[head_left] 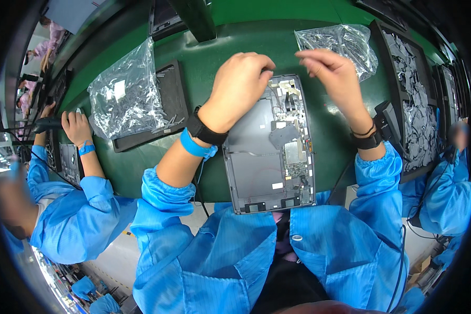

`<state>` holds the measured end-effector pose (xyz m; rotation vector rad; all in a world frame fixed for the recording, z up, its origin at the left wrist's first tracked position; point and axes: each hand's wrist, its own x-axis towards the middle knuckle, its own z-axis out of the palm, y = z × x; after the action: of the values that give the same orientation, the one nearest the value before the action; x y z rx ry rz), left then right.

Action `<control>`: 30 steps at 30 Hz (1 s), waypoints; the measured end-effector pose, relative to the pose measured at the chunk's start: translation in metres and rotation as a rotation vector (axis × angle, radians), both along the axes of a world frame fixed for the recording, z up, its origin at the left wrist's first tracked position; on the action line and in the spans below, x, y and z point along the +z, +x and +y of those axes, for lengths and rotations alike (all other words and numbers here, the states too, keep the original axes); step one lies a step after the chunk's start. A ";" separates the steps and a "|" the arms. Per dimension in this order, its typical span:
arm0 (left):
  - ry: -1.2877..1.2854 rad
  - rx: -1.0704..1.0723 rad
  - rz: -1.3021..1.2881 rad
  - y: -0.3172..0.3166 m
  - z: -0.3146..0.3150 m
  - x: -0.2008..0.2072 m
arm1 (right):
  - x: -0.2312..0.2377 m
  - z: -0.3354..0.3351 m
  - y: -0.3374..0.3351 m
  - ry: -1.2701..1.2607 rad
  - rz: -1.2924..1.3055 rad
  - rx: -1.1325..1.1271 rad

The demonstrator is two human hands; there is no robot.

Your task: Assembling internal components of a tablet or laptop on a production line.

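An opened tablet (254, 172), its dark back shell showing circuit boards and cables, lies lengthwise before me at the table's near edge. My left hand (242, 86) hovers over its far left corner, fingers curled in together; whatever they may pinch is hidden. Beyond the far right corner, my right hand (332, 76) is raised with its index finger stretched out and the fingertips slightly apart, nothing visible between them. Each wrist wears a black band, and the left one also a blue strap (196, 145). A grey round-edged patch (283, 137) sits on the tablet's inside.
A clear bag of small dark parts (128, 99) rests on a black tray (175, 89) at left. Another clear bag (345, 44) lies at the far right, near a black tray of grey parts (416, 99). A post (196, 21) stands behind. Co-workers sit on both sides.
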<state>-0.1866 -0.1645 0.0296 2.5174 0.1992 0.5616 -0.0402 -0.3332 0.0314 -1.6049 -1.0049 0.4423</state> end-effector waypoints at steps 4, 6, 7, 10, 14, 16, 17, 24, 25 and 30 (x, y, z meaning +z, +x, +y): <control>-0.061 0.013 0.123 0.006 -0.006 0.000 | -0.009 0.000 -0.008 -0.087 -0.416 -0.010; -0.006 -0.007 0.099 0.006 -0.006 -0.003 | -0.006 0.003 -0.011 -0.130 -0.531 0.005; 0.052 -0.028 0.076 0.006 -0.006 -0.005 | -0.005 0.005 -0.011 -0.133 -0.531 0.010; 0.049 -0.062 0.055 0.009 -0.003 -0.009 | -0.005 0.009 -0.011 -0.088 -0.767 0.036; -0.002 -0.098 0.070 0.013 0.000 -0.009 | -0.010 0.014 -0.011 -0.096 -0.832 0.064; -0.005 -0.120 0.079 0.014 0.000 -0.008 | -0.009 0.018 -0.010 -0.141 -0.823 0.075; -0.008 -0.120 0.080 0.014 0.000 -0.009 | -0.006 0.020 -0.011 -0.195 -0.791 0.074; 0.166 -0.064 0.040 0.013 -0.008 -0.017 | -0.004 0.022 0.002 -0.242 -0.525 0.174; 0.203 -0.056 0.048 0.013 -0.008 -0.017 | -0.004 0.023 0.005 -0.242 -0.530 0.174; 0.162 -0.091 0.046 0.011 -0.003 -0.018 | -0.009 0.026 0.008 -0.149 -0.850 0.276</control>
<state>-0.1756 -0.1672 0.0113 2.6825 0.0577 0.5012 -0.0321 -0.3075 0.0223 -1.8279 -1.8789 -0.0139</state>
